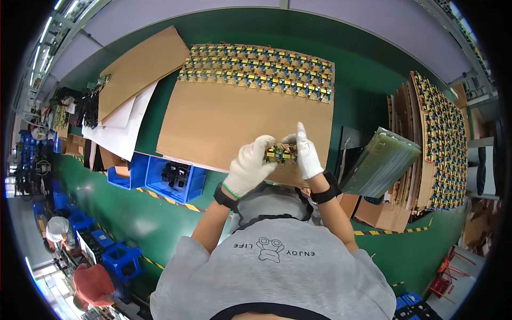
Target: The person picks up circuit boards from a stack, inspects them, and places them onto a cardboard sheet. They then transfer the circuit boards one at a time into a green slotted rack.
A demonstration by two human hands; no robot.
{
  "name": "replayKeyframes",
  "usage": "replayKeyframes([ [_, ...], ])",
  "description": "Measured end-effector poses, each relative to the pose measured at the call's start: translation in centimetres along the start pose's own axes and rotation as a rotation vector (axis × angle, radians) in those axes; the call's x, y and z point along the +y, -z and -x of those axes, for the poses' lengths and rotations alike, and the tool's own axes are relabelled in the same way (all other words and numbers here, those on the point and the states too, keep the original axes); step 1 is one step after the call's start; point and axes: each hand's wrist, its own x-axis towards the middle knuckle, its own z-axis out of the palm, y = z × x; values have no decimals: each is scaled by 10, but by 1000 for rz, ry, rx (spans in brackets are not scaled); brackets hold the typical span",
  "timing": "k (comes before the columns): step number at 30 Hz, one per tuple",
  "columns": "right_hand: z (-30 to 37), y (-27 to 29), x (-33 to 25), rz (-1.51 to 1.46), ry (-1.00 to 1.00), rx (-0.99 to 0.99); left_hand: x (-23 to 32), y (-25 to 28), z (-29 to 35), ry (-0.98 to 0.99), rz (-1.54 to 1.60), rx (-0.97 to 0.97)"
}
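Observation:
A short row of small circuit boards (pixel 278 154) with yellow-topped parts is between my two gloved hands, over the near edge of a brown cardboard sheet (pixel 240 114). My left hand (pixel 249 164), in a white knit glove with a green cuff edge, is closed round the left end of the boards. At their right end, my right hand (pixel 308 154) grips with its thumb over the top while its fingers point up and away. Rows of similar circuit boards (pixel 256 69) cover the far part of the sheet. The undersides of the held boards are hidden.
To the right stand a stack of greenish translucent sheets (pixel 381 160) and a pile of cardboard layers topped with circuit boards (pixel 442 144). Left are a tilted cardboard sheet (pixel 141 69), white sheets (pixel 125 117) and blue bins (pixel 200 184). Two people sit far off at lower left.

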Motion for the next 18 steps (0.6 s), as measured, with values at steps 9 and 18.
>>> replayKeyframes([
  [9,-10,-67,-31,-96,57,248,-28,27,-13,170,404,-49],
  [18,-20,-186,-39,249,198,297,-75,91,-40,773,860,211],
])
